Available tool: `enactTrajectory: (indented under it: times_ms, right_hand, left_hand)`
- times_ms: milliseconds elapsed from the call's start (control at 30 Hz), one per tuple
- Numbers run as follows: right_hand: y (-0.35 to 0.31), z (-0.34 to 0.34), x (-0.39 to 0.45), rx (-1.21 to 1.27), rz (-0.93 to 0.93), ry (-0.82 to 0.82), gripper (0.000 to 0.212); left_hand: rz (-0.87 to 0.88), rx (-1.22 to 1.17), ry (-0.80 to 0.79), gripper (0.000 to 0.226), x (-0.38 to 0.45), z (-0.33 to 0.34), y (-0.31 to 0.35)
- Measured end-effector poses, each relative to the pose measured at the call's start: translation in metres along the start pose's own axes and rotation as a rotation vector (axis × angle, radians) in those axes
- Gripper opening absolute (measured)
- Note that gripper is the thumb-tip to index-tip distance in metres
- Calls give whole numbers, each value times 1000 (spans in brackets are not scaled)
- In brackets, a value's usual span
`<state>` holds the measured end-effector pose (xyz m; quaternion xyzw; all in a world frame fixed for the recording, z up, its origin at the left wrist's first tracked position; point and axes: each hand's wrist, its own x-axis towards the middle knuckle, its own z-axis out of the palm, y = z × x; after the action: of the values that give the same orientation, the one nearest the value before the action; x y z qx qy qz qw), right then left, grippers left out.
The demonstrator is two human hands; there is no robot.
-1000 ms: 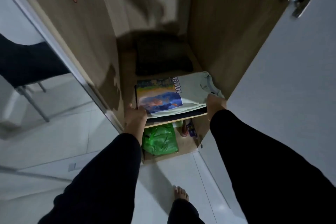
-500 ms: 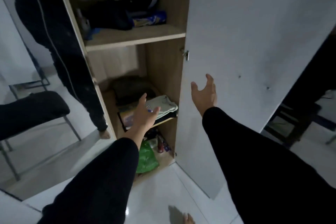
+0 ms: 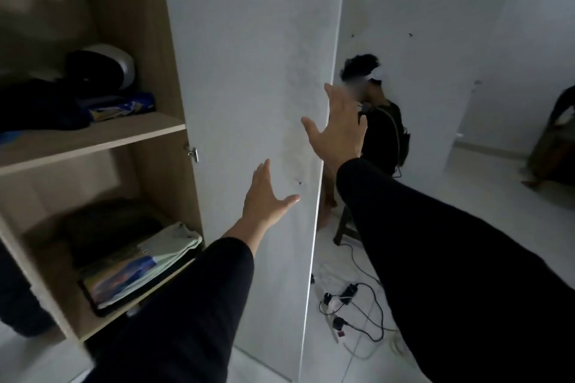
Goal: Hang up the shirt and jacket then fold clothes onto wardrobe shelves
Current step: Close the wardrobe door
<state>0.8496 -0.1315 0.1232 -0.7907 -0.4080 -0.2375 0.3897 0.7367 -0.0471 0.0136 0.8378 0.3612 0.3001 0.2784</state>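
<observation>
Hands both up in front of the white wardrobe door [image 3: 249, 71], which stands swung out, its free edge toward us. Our left hand [image 3: 267, 199] is spread, fingers straight and apart, thumb out to the right, palm facing the door's face; we cannot tell whether it touches the panel or sits just off it. Our right hand [image 3: 339, 130] is higher, at the door's free edge, fingers straight and loosely apart, thumb out to the left; it holds nothing, and contact with the edge is unclear. Both arms are in black sleeves.

Folded printed shirt [image 3: 137, 267], pale with a blue and orange picture, lies on the lower shelf [image 3: 137, 305] at its front edge, near the right front corner, on top of a dark folded item. Behind it, toward the back of the same shelf, sits a dark folded pile [image 3: 109, 227]. On the upper shelf [image 3: 93, 137] we see dark clothes [image 3: 40, 109] at the left, a blue and yellow packet [image 3: 121, 107] near the front edge, and a round dark and white object [image 3: 102, 67] behind it. A metal hinge [image 3: 193, 154] shows on the inner side of the door.

Past the door, another person [image 3: 381, 134] in dark clothes sits by the wall. Cables and a power strip [image 3: 342, 311] lie on the white floor.
</observation>
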Motion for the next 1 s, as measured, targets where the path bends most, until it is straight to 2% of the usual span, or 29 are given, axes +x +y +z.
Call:
enactTrajectory:
  times_ms: [233, 367, 500, 700, 833, 933, 1000]
  right_hand:
    - [44, -5, 59, -207, -116, -58, 85]
    - [60, 8, 84, -89, -157, -110, 88]
    - [62, 19, 97, -31, -196, -151, 81]
    - [56, 29, 98, 76, -201, -163, 74]
    - [49, 23, 85, 136, -221, -165, 73]
    - [31, 19, 65, 223, -245, -149, 73]
    - [10, 17, 47, 305, -232, -140, 72]
  left_hand:
    - [-5, 65, 104, 115, 59, 48, 64]
    - [-41, 64, 195, 120, 79, 70, 83]
    - [-93, 26, 238, 119, 93, 81, 82]
    - [-322, 16, 217, 118, 101, 83, 101]
    - [-336, -42, 245, 118, 88, 84, 102]
    - [-283, -24, 251, 114, 68, 70, 86]
    - [-243, -49, 245, 104, 48, 54, 75]
